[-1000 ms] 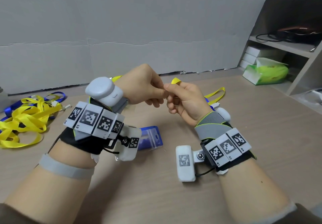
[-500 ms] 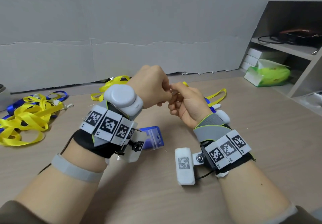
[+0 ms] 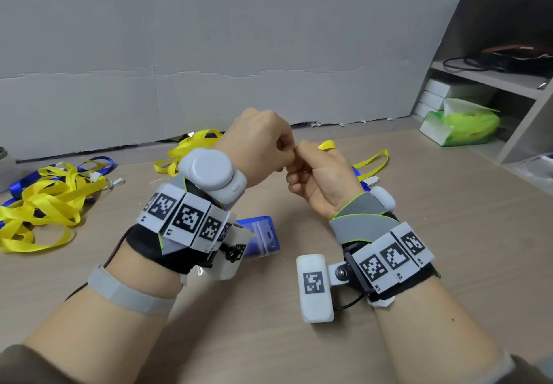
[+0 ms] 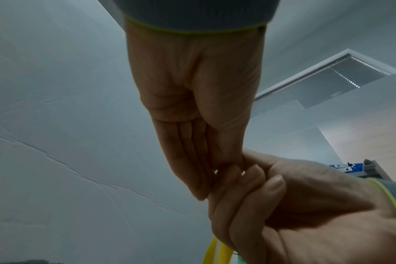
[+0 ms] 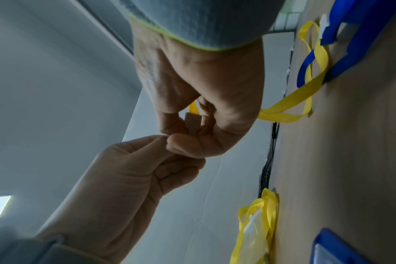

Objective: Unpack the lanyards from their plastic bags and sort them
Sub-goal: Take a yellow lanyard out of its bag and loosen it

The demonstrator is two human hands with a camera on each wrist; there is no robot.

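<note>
Both hands meet above the table in the head view. My right hand (image 3: 302,156) curls round a yellow lanyard (image 3: 326,145), whose strap trails down to the table behind it. In the right wrist view the right hand (image 5: 185,134) grips the lanyard's white clip (image 5: 192,123) between thumb and fingers. My left hand (image 3: 287,156) is fisted, and its fingertips (image 5: 162,140) pinch at the clip's end against the right thumb. The left wrist view shows the left hand (image 4: 224,166) touching the right hand (image 4: 249,175), with yellow strap (image 4: 213,250) hanging below.
A pile of loose yellow lanyards (image 3: 39,204) with a blue one (image 3: 101,163) lies at the left. A bagged yellow lanyard (image 3: 191,147) sits by the back wall. A blue card holder in plastic (image 3: 260,234) lies under my left wrist. Shelves with a green tissue pack (image 3: 460,123) stand right.
The left hand has turned over and closed in against the right hand; its wrist has lifted. The right hand has stayed in place, still holding the yellow lanyard.
</note>
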